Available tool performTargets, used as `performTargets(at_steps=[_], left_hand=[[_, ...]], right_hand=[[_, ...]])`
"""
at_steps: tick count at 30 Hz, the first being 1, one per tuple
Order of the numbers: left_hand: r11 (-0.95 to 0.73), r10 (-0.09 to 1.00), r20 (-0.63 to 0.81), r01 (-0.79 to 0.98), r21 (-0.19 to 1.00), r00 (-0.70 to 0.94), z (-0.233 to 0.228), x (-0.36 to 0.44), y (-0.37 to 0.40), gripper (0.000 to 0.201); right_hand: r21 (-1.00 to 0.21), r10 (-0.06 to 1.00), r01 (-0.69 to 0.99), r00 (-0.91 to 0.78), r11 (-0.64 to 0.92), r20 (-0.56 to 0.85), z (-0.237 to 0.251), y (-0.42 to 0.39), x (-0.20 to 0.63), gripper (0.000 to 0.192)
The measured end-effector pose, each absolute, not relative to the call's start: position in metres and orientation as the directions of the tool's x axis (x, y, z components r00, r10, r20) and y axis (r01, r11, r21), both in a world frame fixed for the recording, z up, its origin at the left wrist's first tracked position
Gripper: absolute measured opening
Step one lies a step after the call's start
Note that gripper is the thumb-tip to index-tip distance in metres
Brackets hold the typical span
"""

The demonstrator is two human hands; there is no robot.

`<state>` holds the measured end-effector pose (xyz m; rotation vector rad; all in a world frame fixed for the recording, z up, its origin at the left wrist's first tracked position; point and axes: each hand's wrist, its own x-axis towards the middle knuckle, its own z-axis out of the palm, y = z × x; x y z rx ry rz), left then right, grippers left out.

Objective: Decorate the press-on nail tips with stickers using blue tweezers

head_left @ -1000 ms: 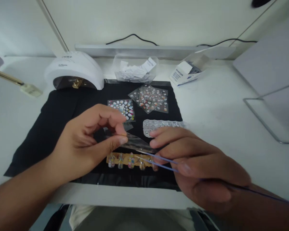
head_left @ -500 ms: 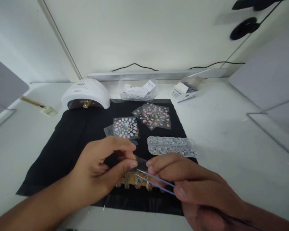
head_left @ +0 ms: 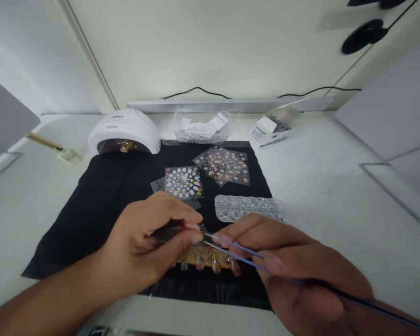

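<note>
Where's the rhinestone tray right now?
In the head view, the rhinestone tray lies on the right part of the black mat, just beyond the right hand and in front of the clear sticker sheets.

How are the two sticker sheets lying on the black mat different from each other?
The nearer sticker sheet lies almost square to the mat and shows mostly white dots on a dark backing. The farther sticker sheets look like a few clear sheets stacked askew, with reddish, mixed-colour designs, and cover more area. Both lie flat on the mat, untouched by either hand.
</note>
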<state>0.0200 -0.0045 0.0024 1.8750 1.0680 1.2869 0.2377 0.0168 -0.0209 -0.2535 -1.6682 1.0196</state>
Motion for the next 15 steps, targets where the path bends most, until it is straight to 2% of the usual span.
performTargets(at_steps=[8, 13, 15], left_hand=[[-0.464, 0.879, 0.411, 0.237, 0.854, 0.242, 0.010, 0.024, -0.006, 0.017], [-0.482, 0.864, 0.410, 0.244, 0.841, 0.294, 0.014, 0.025, -0.008, 0.016], [-0.491, 0.859, 0.416, 0.249, 0.835, 0.298, 0.016, 0.026, -0.009, 0.016]], right_hand=[[-0.749, 0.621, -0.262, -0.431, 0.608, 0.655, -0.015, 0.017, 0.250, 0.033], [-0.797, 0.692, -0.290, -0.395, 0.530, 0.604, -0.010, 0.013, 0.247, 0.031], [-0.795, 0.679, -0.293, -0.414, 0.531, 0.606, -0.009, 0.013, 0.247, 0.031]])
